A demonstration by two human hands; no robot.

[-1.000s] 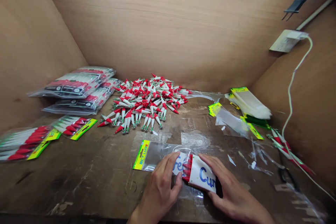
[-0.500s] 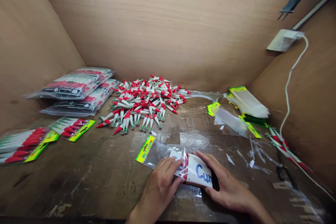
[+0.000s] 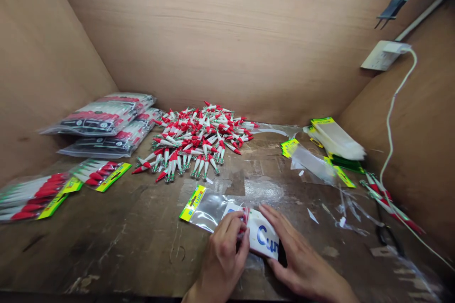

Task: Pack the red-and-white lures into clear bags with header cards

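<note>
My left hand (image 3: 224, 251) is closed at the near middle of the table, its fingers curled round red-and-white fishing lures (image 3: 243, 216), which show only in part. Against them lies a white block with blue lettering (image 3: 263, 236). My right hand (image 3: 298, 258) grips this block from the right, thumb on the near side and fingers on the far side. A clear plastic bag with a yellow "BCT LURE" header (image 3: 193, 203) stretches left from the hands. Its open end is hidden under the block and my fingers.
Behind the hands rises a heap of loose lures (image 3: 199, 139). Filled packs (image 3: 99, 120) are stacked at the back left, with bagged lures (image 3: 39, 194) in front. Bags with headers (image 3: 337, 139) lie at the right, near scissors (image 3: 389, 236) and a hanging white cord (image 3: 389, 123).
My left fingers have curled tighter round the lures, now covering more of them. Both hands, the block and the bag have shifted slightly to the left.
</note>
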